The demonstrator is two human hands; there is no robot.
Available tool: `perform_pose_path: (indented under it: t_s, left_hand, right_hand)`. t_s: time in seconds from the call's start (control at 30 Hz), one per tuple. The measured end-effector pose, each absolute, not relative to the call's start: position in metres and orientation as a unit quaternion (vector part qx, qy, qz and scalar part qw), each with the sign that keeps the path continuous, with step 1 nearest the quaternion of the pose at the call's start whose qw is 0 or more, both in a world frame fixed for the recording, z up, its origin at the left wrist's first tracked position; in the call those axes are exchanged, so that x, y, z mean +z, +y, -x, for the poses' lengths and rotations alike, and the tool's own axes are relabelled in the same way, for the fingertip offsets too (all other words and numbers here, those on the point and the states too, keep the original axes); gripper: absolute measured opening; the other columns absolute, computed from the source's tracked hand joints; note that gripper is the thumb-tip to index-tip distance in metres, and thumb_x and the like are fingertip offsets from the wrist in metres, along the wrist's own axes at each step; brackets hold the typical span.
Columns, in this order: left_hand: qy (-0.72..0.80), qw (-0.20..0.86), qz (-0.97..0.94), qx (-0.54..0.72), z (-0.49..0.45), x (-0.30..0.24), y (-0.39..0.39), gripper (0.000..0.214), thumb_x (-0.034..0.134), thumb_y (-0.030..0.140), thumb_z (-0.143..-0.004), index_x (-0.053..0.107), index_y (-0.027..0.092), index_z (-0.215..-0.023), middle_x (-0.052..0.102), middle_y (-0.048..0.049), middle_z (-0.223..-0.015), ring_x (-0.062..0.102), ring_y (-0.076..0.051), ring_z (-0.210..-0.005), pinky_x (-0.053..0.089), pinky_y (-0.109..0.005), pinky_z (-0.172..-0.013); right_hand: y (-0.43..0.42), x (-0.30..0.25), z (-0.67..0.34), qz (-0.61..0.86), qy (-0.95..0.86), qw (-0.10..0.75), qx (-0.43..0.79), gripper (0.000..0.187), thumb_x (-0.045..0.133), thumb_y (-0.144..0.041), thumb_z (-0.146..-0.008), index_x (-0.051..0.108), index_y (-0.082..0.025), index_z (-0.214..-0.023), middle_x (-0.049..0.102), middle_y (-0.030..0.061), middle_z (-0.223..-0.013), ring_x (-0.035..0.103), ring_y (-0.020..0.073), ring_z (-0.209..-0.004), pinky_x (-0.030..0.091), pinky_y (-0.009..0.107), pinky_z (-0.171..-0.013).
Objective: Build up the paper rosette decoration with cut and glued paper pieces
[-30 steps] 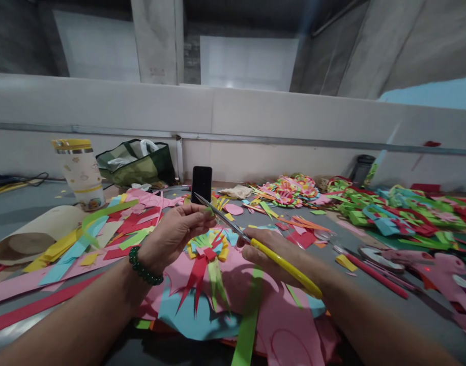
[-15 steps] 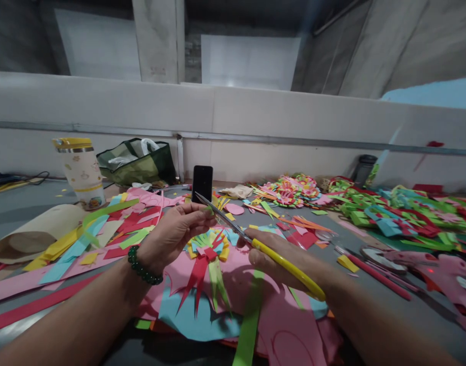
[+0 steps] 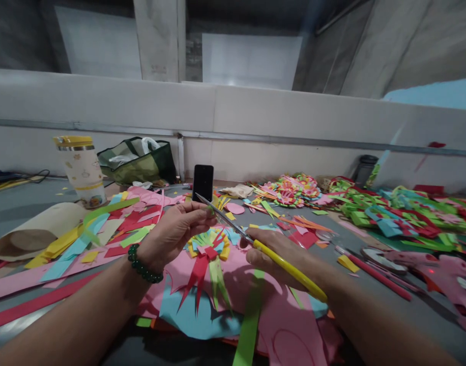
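My left hand [image 3: 185, 226], with a dark green bead bracelet [image 3: 144, 267] on its wrist, pinches a tiny piece of green paper [image 3: 210, 209]. In my right hand [image 3: 279, 251] are yellow-handled scissors [image 3: 290, 272], their blades angled up and left beside the left fingertips. The blades look closed or nearly so. Below the hands lies a paper flower [image 3: 207, 251] with yellow and blue loops and red and green tails, on pink paper sheets [image 3: 290, 340]. A light blue sheet [image 3: 187, 317] sticks out beneath, and a green strip [image 3: 250, 325] crosses the pink.
A pink glue gun [image 3: 442, 277] and red-handled tool [image 3: 381, 277] lie at the right. Behind stand a phone [image 3: 203, 182], a patterned tumbler [image 3: 82, 173] and a green bag [image 3: 141, 162]. Piled paper flowers [image 3: 294, 190] sit at the back; a paper roll [image 3: 38, 231] lies left.
Both hands and the scissors hold almost the same pose. The whole view has shifted very slightly.
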State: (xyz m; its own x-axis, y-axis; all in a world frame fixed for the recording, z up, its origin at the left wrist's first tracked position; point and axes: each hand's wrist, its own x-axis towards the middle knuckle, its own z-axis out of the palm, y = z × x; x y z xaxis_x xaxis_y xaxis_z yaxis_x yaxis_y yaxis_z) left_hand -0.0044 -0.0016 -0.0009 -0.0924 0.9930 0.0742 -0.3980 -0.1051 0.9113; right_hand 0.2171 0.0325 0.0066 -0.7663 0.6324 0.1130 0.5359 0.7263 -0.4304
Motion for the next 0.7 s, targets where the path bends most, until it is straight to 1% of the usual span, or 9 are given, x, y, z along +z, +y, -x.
perform_pose_path:
  t_s: [0.17,0.27,0.33,0.4,0.47,0.53,0.63,0.7]
  left_hand:
    - [0.407,0.519,-0.38,0.648,0.006,0.0,-0.005,0.009,0.064,0.006,-0.077,0.067,0.013,-0.072,0.069,-0.0031,-0.071,0.068,-0.01,-0.067,0.056,-0.015,-0.063]
    - [0.405,0.52,-0.376,0.651,0.006,0.001,-0.007,0.009,0.063,0.005,-0.076,0.067,0.013,-0.073,0.068,-0.0014,-0.068,0.066,-0.008,-0.062,0.054,-0.012,-0.06]
    - [0.387,0.538,-0.373,0.649,0.002,0.001,-0.007,0.01,0.063,0.007,-0.077,0.067,0.016,-0.081,0.071,-0.0027,-0.079,0.068,-0.011,-0.07,0.056,-0.016,-0.063]
    - [0.369,0.562,-0.379,0.636,-0.004,0.0,-0.008,0.014,0.064,0.014,-0.079,0.067,0.018,-0.093,0.071,-0.0053,-0.098,0.069,-0.015,-0.083,0.058,-0.021,-0.07]
    - [0.359,0.587,-0.392,0.611,-0.01,-0.003,-0.009,0.017,0.064,0.023,-0.082,0.066,0.017,-0.098,0.069,-0.0091,-0.108,0.068,-0.018,-0.091,0.058,-0.025,-0.077]
    - [0.356,0.597,-0.39,0.604,-0.013,-0.005,-0.008,0.012,0.062,0.023,-0.084,0.067,0.013,-0.089,0.071,-0.0114,-0.101,0.069,-0.016,-0.086,0.057,-0.022,-0.077]
    - [0.366,0.587,-0.377,0.616,-0.01,-0.007,-0.005,0.008,0.06,0.015,-0.085,0.066,0.013,-0.08,0.072,-0.0071,-0.084,0.069,-0.011,-0.072,0.057,-0.016,-0.07]
    - [0.378,0.577,-0.387,0.612,-0.006,-0.009,-0.004,0.008,0.06,0.012,-0.085,0.067,0.013,-0.08,0.071,-0.0046,-0.08,0.068,-0.009,-0.07,0.056,-0.014,-0.068]
  right_hand:
    - [0.023,0.023,-0.225,0.36,-0.909,0.124,0.17,0.061,0.045,-0.074,-0.077,0.054,-0.018,-0.098,0.058,0.0028,-0.081,0.049,0.015,-0.066,0.033,0.026,-0.054]
    - [0.014,0.039,-0.237,0.378,-0.901,0.141,0.161,0.059,0.048,-0.073,-0.077,0.054,-0.018,-0.097,0.055,0.0016,-0.079,0.046,0.0141,-0.066,0.033,0.025,-0.055]
    - [0.01,0.043,-0.241,0.389,-0.893,0.156,0.165,0.057,0.045,-0.071,-0.08,0.055,-0.018,-0.1,0.056,0.0025,-0.082,0.048,0.0151,-0.068,0.035,0.026,-0.057]
    - [0.007,0.039,-0.24,0.398,-0.887,0.156,0.174,0.057,0.04,-0.071,-0.083,0.056,-0.019,-0.101,0.058,0.0042,-0.086,0.05,0.0167,-0.072,0.037,0.027,-0.059]
    - [0.007,0.031,-0.235,0.401,-0.887,0.147,0.176,0.058,0.037,-0.071,-0.083,0.057,-0.019,-0.098,0.059,0.0047,-0.087,0.051,0.0173,-0.073,0.037,0.028,-0.06]
    - [0.007,0.022,-0.228,0.407,-0.889,0.127,0.166,0.058,0.037,-0.073,-0.082,0.055,-0.019,-0.096,0.058,0.0039,-0.083,0.051,0.0167,-0.07,0.035,0.027,-0.058]
    - [0.008,0.016,-0.221,0.426,-0.888,0.096,0.144,0.058,0.042,-0.074,-0.079,0.052,-0.019,-0.093,0.058,0.0028,-0.08,0.049,0.0155,-0.065,0.032,0.026,-0.054]
    - [0.007,0.017,-0.22,0.432,-0.887,0.082,0.142,0.058,0.044,-0.074,-0.077,0.051,-0.019,-0.095,0.059,0.0037,-0.083,0.05,0.016,-0.067,0.032,0.025,-0.055]
